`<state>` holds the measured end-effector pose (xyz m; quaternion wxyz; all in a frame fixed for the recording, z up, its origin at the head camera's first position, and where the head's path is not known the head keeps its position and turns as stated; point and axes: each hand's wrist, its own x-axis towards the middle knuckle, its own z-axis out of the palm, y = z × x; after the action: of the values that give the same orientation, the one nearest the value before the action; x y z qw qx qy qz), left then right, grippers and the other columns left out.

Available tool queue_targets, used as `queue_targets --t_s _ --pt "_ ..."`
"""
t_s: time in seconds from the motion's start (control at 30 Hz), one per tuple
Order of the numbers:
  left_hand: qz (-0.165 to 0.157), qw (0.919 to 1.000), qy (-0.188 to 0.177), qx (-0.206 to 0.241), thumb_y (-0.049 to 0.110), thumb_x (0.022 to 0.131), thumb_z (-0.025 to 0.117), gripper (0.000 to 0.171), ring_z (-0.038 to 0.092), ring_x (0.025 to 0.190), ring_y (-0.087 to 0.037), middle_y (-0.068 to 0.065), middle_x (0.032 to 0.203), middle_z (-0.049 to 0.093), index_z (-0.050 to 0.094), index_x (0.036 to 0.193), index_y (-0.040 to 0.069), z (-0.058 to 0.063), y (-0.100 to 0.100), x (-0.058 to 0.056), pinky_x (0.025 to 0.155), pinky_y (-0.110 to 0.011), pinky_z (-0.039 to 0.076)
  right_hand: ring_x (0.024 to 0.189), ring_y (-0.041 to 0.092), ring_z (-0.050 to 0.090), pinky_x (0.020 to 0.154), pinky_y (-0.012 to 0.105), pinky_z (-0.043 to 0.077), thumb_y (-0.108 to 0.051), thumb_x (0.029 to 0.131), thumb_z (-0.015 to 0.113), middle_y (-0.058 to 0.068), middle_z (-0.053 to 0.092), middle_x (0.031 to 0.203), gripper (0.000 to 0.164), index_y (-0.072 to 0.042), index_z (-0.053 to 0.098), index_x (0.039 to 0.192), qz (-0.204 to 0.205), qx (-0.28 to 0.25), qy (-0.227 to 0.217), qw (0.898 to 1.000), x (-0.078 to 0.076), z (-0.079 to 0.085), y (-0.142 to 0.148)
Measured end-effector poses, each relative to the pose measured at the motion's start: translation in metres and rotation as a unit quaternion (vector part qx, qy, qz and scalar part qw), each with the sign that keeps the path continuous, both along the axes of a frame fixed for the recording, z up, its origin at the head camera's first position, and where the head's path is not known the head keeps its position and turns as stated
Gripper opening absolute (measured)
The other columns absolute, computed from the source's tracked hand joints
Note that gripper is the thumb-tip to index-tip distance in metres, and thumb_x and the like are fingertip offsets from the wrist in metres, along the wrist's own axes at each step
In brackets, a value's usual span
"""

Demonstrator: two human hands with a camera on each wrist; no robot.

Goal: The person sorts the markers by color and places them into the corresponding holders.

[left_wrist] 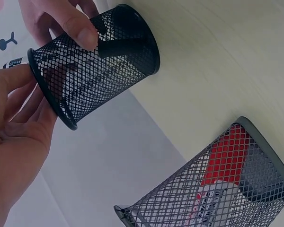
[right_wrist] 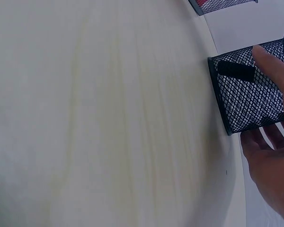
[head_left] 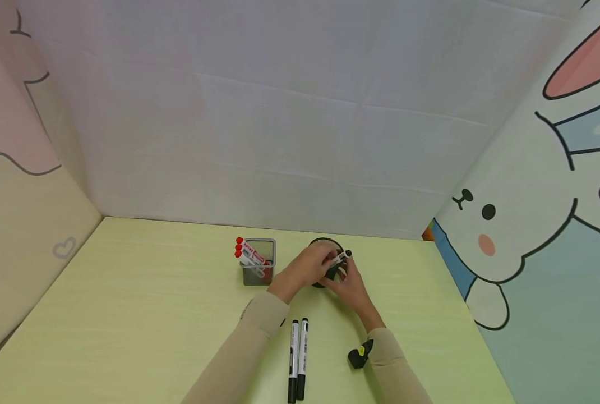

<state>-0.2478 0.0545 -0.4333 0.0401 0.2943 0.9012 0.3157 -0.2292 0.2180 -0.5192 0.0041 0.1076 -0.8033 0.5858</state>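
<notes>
My right hand point(head_left: 349, 287) grips a round black mesh pen cup point(left_wrist: 97, 66) from the side, its thumb lying along the mesh in the right wrist view. The cup is tipped toward me. At its mouth, my left hand point(left_wrist: 19, 118) pinches a white whiteboard marker point(head_left: 339, 258) with a black end, fingers reaching past the rim. A black cap point(right_wrist: 235, 71) shows through the mesh near the cup's base. Part of the marker is hidden behind the left fingers.
Left of the cup stands a square mesh holder point(head_left: 258, 282) containing red markers point(head_left: 252, 255) that lean left. Two black-capped markers point(head_left: 302, 353) lie side by side nearer me. A black device point(head_left: 360, 354) sits by the right sleeve. A white backdrop point(head_left: 280, 140) rises behind the table.
</notes>
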Motion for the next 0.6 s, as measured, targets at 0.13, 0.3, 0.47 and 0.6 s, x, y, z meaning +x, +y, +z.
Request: queue_targets --t_s 0.13,0.3,0.47,0.6 --pt "-0.003 1.0 0.001 0.009 0.008 0.105 0.058 0.018 0.064 0.098 -0.021 -0.01 0.109 0.068 0.066 0.12 0.002 -0.0024 -0.0009 -0.001 0.085 -0.032 0.055 0.144 0.037 0.039 0.119 0.048 0.034 -0.002 0.089 0.08 0.017 0.04 0.155 0.077 -0.006 0.034 0.151 0.004 0.0 0.001 1.0 -0.0009 -0.0001 0.0" --pt "-0.005 0.9993 0.004 0.037 0.007 0.105 0.058 0.021 0.065 0.109 -0.025 -0.014 0.119 0.067 0.064 0.124 -0.001 -0.0033 -0.0027 -0.0002 0.092 -0.036 0.055 0.144 0.039 0.039 0.119 0.049 0.034 -0.002 0.089 0.079 0.018 0.039 0.155 0.077 -0.005 0.034 0.151 0.007 -0.006 0.005 1.0 -0.002 -0.0013 0.0007" --pt "0.0 0.9981 0.022 0.057 0.009 0.105 0.059 0.023 0.064 0.113 -0.026 -0.014 0.126 0.065 0.065 0.125 0.0 -0.0031 -0.0045 0.0012 0.095 -0.037 0.055 0.142 0.039 0.041 0.118 0.051 0.035 -0.002 0.089 0.08 0.018 0.039 0.155 0.077 -0.006 0.035 0.151 0.009 -0.008 0.013 1.0 -0.0018 -0.0009 0.0006" --pt "0.009 0.9966 0.049 0.066 0.011 0.104 0.062 0.023 0.064 0.109 -0.026 -0.013 0.121 0.066 0.066 0.124 0.001 -0.0009 -0.0063 0.0037 0.094 -0.038 0.055 0.141 0.039 0.042 0.118 0.05 0.034 -0.001 0.088 0.08 0.018 0.04 0.154 0.077 -0.005 0.035 0.15 0.005 -0.004 0.017 1.0 -0.0019 -0.0013 0.0005"
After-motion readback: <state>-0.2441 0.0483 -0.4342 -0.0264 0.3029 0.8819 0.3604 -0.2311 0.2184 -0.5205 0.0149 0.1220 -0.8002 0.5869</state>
